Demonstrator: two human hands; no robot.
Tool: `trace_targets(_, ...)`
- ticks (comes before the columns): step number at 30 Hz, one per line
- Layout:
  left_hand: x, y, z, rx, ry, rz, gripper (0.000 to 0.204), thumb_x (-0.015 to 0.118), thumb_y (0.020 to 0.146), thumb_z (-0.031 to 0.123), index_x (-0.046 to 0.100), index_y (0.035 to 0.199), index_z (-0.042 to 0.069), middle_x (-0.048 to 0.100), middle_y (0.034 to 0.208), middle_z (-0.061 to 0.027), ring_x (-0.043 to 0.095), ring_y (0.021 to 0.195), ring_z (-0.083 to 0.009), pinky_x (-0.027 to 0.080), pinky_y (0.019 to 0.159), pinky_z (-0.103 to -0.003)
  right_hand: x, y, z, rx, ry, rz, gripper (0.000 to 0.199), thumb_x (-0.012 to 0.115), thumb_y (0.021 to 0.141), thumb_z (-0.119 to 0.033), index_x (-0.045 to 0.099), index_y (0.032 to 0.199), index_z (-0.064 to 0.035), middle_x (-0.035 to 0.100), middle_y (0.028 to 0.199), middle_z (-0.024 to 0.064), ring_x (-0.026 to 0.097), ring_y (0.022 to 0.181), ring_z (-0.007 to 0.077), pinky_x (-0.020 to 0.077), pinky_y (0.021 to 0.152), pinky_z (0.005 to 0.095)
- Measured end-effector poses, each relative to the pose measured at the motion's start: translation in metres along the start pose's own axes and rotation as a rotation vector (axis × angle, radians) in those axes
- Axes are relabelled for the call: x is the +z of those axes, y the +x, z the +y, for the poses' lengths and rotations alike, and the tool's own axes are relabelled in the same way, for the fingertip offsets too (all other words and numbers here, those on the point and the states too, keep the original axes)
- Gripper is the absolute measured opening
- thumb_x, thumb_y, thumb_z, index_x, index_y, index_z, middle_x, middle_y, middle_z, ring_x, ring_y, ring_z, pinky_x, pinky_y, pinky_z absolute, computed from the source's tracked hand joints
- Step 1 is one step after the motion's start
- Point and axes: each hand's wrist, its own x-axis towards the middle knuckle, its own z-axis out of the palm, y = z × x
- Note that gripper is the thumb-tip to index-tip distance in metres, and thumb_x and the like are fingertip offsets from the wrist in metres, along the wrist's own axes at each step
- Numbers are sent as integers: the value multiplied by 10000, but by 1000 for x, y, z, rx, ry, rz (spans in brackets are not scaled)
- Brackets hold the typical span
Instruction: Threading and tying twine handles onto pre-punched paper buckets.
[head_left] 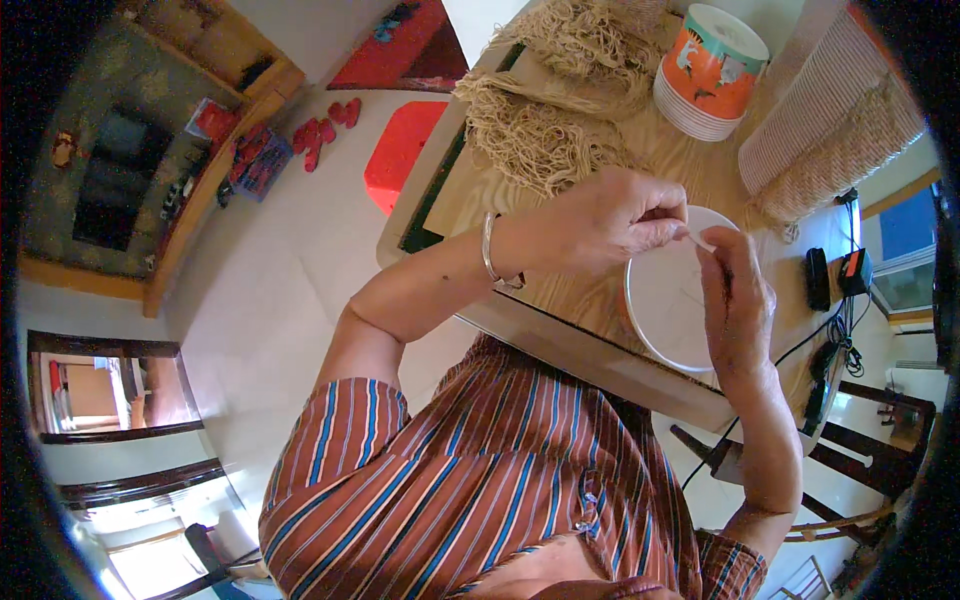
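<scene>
My left hand (610, 220) and my right hand (737, 300) meet above a white round bowl (665, 300) on the wooden table (560, 300). Both pinch a thin pale strand (702, 241) between thumb and fingers, stretched between them over the bowl's rim. A metal bangle (490, 250) circles my left wrist. The bowl's inside looks bare apart from a few thin lines.
Bundles of beige fringed cord (560, 110) lie at the table's far side. A stack of orange-printed paper bowls (712, 70) stands beyond my hands. A ribbed woven mat (830, 110) lies at right. Black devices and cables (830, 290) sit at the right edge. Red stool (400, 150) on the floor.
</scene>
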Motion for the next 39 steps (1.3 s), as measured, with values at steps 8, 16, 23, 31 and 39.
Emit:
trace_targets(8, 0, 4, -13, -30, -11, -19, 166, 623, 898, 210, 635, 928, 47, 594, 708, -30, 534, 668, -88, 444, 615, -278, -1, 8, 3, -100, -33, -97, 94, 608, 857, -38, 578, 946, -49, 615, 780, 154, 616, 699, 362, 486, 609, 413)
trace_targets(16, -1, 3, -17, -21, -16, 20, 133, 644, 881, 184, 646, 898, 52, 588, 690, -21, 515, 640, -79, 427, 584, -270, 5, 13, 4, 282, 43, -224, 71, 630, 865, -90, 631, 914, -40, 612, 732, 77, 620, 647, 156, 480, 560, 326)
trace_targets(23, -1, 2, -29, -51, -84, 33, 113, 664, 855, 155, 657, 888, 48, 622, 716, -24, 566, 661, -105, 454, 613, -257, 3, 16, 5, 877, 738, -354, 114, 615, 905, -188, 647, 883, -81, 493, 624, -45, 417, 473, 42, 356, 415, 213)
trace_targets(31, 8, -10, -59, -155, -82, 166, 126, 642, 869, 123, 662, 981, 69, 662, 904, -52, 619, 776, -125, 506, 686, -277, 8, 10, 16, 944, 833, -387, 143, 609, 910, -211, 624, 915, -69, 491, 643, -32, 416, 460, 50, 354, 381, 224)
trace_targets(39, 27, -21, -75, -190, -409, 72, 177, 589, 882, 57, 607, 1056, 30, 638, 885, -35, 596, 801, -101, 499, 734, -262, 14, 12, 21, 975, 798, -420, 150, 615, 901, -201, 618, 921, -52, 534, 696, 4, 464, 481, 74, 379, 372, 236)
